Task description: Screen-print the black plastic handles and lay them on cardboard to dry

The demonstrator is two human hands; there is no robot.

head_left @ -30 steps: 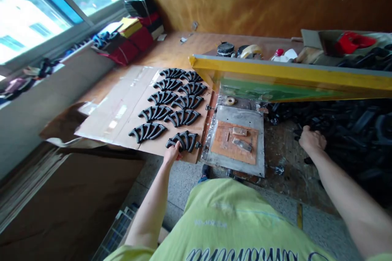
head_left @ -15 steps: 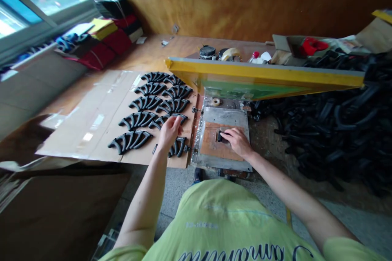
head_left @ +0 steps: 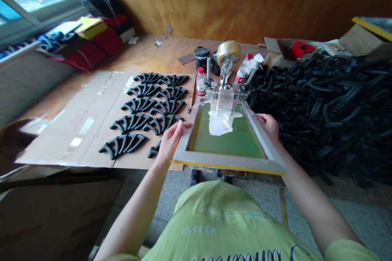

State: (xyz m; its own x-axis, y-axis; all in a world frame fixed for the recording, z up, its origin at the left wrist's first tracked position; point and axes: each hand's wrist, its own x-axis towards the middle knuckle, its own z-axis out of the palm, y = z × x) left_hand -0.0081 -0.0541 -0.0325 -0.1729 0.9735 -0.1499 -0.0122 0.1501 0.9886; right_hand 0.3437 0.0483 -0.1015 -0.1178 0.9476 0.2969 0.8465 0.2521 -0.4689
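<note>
A screen printing frame (head_left: 235, 161) with a green mesh (head_left: 226, 143) lies lowered in front of me, hiding the plate beneath it. My left hand (head_left: 172, 140) holds the frame's left edge, its fingers against the rim. On the opposite edge, my right hand (head_left: 270, 125) grips the frame, partly hidden behind it. White ink (head_left: 219, 124) is pooled on the upper part of the mesh, around a pale upright squeegee (head_left: 226, 101). Beside my left hand, rows of curved black handle-like parts (head_left: 131, 122) lie on cardboard.
Flat cardboard (head_left: 82, 110) covers the table at left. A heap of black parts (head_left: 330, 122) fills the right side. Behind the frame stand red-capped bottles (head_left: 201, 82), a black tub (head_left: 202, 58) and a tape roll (head_left: 228, 50). A cardboard box (head_left: 277, 49) sits at back right.
The screen frame has swung down from its raised, tilted position over the base plate. My left hand left the black parts and my right hand left a small black piece; both now hold the frame.
</note>
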